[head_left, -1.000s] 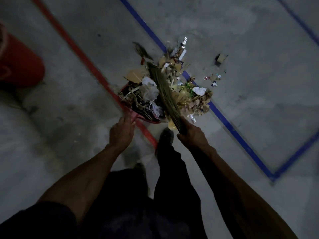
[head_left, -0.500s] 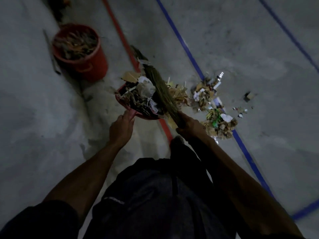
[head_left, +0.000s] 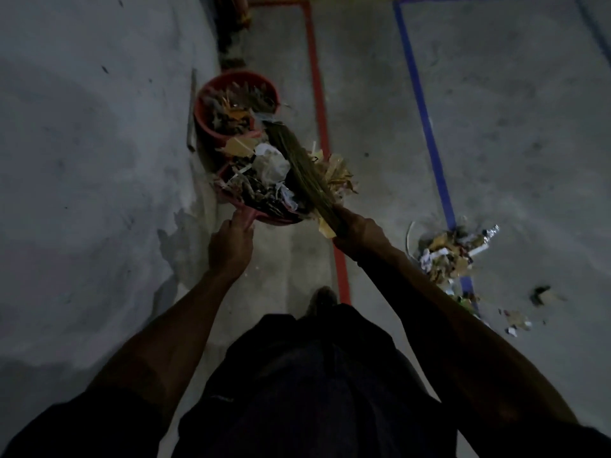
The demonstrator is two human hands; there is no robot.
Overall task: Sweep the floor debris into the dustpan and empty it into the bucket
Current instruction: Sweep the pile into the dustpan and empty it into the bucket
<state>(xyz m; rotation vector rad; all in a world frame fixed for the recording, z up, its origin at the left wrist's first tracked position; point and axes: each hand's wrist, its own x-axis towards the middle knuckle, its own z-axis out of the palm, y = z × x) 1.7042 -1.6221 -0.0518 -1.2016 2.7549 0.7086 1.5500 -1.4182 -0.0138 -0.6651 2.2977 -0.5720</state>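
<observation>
**Loaded dustpan held at the bucket's edge**

Head view: the left hand (head_left: 231, 247) gripped the pink handle of the dustpan (head_left: 264, 213), its fingers curled round it, though the dim light hid their exact lie. Just beyond those fingers the pan was heaped with paper scraps, a crumpled white bag and dark litter, which covered most of its rim. The right hand (head_left: 358, 231) clenched the grass broom (head_left: 301, 166) near its bound end; the bristles ran out from the fingers across the load, and whether they pressed it down could not be told. The red bucket (head_left: 203, 117), partly full of litter, stood just past the pan, its near rim hidden by the load. Well to the right of the right-hand fingers, a debris pile (head_left: 446, 256) lay on the blue floor line (head_left: 420, 94). A red floor line (head_left: 317, 94) ran beneath the broom. A dark shoe (head_left: 322, 299) was partly hidden by dark clothing.
</observation>
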